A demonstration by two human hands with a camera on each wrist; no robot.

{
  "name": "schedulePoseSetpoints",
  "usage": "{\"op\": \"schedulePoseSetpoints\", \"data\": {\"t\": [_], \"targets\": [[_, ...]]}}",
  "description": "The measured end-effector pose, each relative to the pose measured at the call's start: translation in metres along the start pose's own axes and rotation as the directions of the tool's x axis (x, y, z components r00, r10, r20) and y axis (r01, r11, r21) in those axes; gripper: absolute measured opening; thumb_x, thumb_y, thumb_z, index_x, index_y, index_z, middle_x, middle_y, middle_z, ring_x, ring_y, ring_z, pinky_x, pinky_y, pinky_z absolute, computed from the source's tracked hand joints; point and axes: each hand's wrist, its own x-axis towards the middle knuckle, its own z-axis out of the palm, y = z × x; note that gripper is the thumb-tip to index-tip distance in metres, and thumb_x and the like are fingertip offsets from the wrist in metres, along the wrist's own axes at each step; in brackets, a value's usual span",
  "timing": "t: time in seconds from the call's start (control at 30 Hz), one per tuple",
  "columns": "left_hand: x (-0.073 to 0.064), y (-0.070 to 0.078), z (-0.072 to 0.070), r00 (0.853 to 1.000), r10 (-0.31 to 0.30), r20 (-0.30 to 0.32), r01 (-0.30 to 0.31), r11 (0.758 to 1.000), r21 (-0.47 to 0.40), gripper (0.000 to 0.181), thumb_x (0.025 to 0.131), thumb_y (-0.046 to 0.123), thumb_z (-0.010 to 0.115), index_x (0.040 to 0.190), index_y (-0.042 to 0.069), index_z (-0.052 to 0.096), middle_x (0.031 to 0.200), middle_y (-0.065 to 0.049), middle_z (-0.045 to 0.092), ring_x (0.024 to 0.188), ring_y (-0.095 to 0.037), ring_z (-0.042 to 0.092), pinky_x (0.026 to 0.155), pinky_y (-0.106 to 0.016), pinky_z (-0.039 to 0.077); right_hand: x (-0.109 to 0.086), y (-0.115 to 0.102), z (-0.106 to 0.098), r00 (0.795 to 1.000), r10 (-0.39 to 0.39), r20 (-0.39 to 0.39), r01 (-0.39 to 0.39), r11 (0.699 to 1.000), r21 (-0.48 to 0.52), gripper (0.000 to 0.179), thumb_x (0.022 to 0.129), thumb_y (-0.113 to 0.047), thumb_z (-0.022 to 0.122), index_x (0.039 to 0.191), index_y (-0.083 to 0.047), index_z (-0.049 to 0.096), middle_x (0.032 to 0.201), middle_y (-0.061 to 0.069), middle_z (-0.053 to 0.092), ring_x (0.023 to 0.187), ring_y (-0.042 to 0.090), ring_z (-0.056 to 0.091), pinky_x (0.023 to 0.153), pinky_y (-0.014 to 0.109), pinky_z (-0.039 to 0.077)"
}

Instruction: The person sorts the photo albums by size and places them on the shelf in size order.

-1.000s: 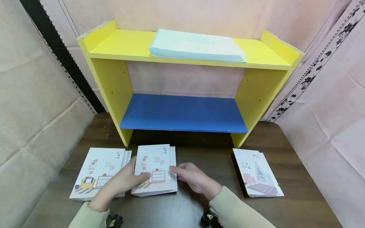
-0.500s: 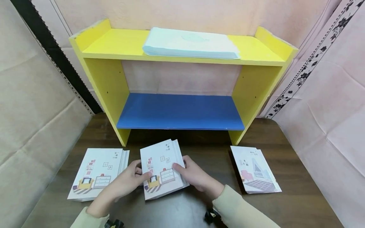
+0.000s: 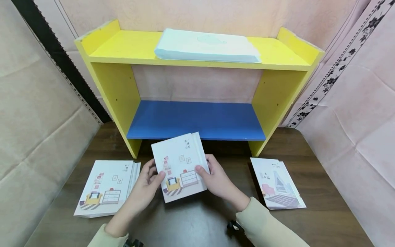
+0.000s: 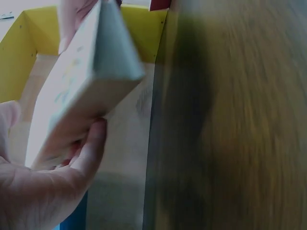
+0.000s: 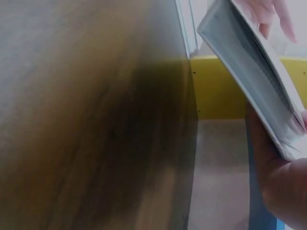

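Observation:
Between my two hands, a small stack of white books (image 3: 179, 164), printed with a yellow armchair and a drawer chest, is raised and tilted above the table, in front of the shelf. My left hand (image 3: 145, 187) grips its left edge, thumb on the front cover and fingers behind. On the opposite edge, my right hand (image 3: 217, 178) holds with its thumb over the cover. In the left wrist view, the stack's thick edge (image 4: 112, 52) shows; the right wrist view shows its other side (image 5: 249, 67). Most fingers are hidden behind the books.
A yellow shelf unit (image 3: 118, 89) with a blue lower board (image 3: 197, 120) stands at the back. On its top lies a pale blue packet (image 3: 208, 44). Another white book stack (image 3: 102, 188) lies left on the wooden table (image 3: 188, 226), and a further stack (image 3: 277, 185) lies right.
The middle book stack has come up off the table, turned slightly and moved toward the shelf, with both hands rising along with it. The side stacks stay where they were.

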Motion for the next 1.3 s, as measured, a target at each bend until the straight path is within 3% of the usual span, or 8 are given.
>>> {"op": "schedulePoseSetpoints", "data": {"t": [0.17, 0.3, 0.4, 0.53, 0.7, 0.93, 1.3], "targets": [[0.006, 0.000, 0.015, 0.998, 0.065, -0.010, -0.065, 0.997, 0.040, 0.065, 0.097, 0.039, 0.057, 0.150, 0.019, 0.025, 0.138, -0.009, 0.049, 0.117, -0.026, 0.054, 0.092, -0.033, 0.049, 0.006, -0.002, -0.006, 0.996, 0.042, -0.077, -0.036, 0.996, 0.088, 0.036, 0.101, -0.023, 0.052, 0.133, -0.012, 0.037, 0.116, 0.009, 0.065, 0.089, 0.026, 0.068, 0.069, 0.042, 0.057], [0.007, -0.001, 0.025, 0.998, 0.065, 0.006, -0.066, 0.994, 0.093, 0.067, 0.096, 0.044, 0.056, 0.151, 0.022, 0.024, 0.142, -0.006, 0.044, 0.122, -0.022, 0.049, 0.097, -0.032, 0.045, 0.008, -0.002, -0.010, 0.988, 0.094, -0.126, -0.076, 0.987, 0.140, 0.039, 0.101, -0.028, 0.053, 0.133, -0.014, 0.037, 0.117, 0.009, 0.064, 0.090, 0.027, 0.068, 0.071, 0.044, 0.057], [0.007, -0.001, 0.031, 0.998, 0.063, 0.022, -0.064, 0.996, 0.061, 0.067, 0.097, 0.042, 0.055, 0.152, 0.025, 0.021, 0.139, -0.006, 0.045, 0.116, -0.022, 0.053, 0.092, -0.033, 0.049, 0.010, -0.001, -0.012, 0.982, 0.128, -0.137, -0.103, 0.979, 0.176, 0.041, 0.100, -0.030, 0.053, 0.133, -0.014, 0.037, 0.118, 0.010, 0.064, 0.092, 0.028, 0.068, 0.073, 0.044, 0.057], [0.008, -0.001, 0.036, 0.995, 0.071, 0.062, -0.070, 0.997, -0.025, 0.062, 0.099, 0.036, 0.054, 0.150, 0.029, 0.020, 0.131, -0.005, 0.049, 0.105, -0.025, 0.059, 0.083, -0.043, 0.054, 0.011, -0.001, -0.013, 0.978, 0.172, -0.120, -0.145, 0.967, 0.208, 0.046, 0.099, -0.034, 0.054, 0.135, -0.013, 0.035, 0.117, 0.012, 0.063, 0.094, 0.028, 0.068, 0.075, 0.044, 0.056], [0.009, 0.002, 0.039, 0.994, 0.086, 0.067, -0.084, 0.996, -0.039, 0.055, 0.100, 0.036, 0.051, 0.147, 0.029, 0.023, 0.126, -0.003, 0.053, 0.098, -0.024, 0.062, 0.077, -0.052, 0.054, 0.011, -0.003, -0.012, 0.972, 0.207, -0.108, -0.180, 0.960, 0.215, 0.050, 0.098, -0.038, 0.055, 0.136, -0.012, 0.035, 0.114, 0.012, 0.065, 0.093, 0.028, 0.068, 0.075, 0.042, 0.057], [0.007, 0.007, 0.035, 0.998, 0.059, 0.015, -0.058, 0.996, -0.069, 0.049, 0.101, 0.034, 0.051, 0.143, 0.023, 0.029, 0.120, -0.009, 0.058, 0.092, -0.030, 0.063, 0.077, -0.048, 0.055, 0.009, -0.014, -0.007, 0.977, 0.197, -0.076, -0.178, 0.962, 0.206, 0.054, 0.096, -0.033, 0.061, 0.137, -0.011, 0.033, 0.116, 0.012, 0.064, 0.093, 0.027, 0.068, 0.074, 0.042, 0.057], [0.013, 0.013, 0.021, 0.996, 0.057, -0.074, -0.062, 0.997, -0.056, 0.051, 0.101, 0.037, 0.049, 0.144, 0.018, 0.029, 0.113, -0.012, 0.059, 0.083, -0.030, 0.061, 0.076, -0.041, 0.055, 0.005, -0.016, -0.004, 0.980, 0.177, 0.094, -0.193, 0.959, 0.209, 0.072, 0.091, -0.021, 0.069, 0.143, -0.009, 0.021, 0.113, 0.018, 0.063, 0.086, 0.032, 0.069, 0.073, 0.047, 0.057]]}}
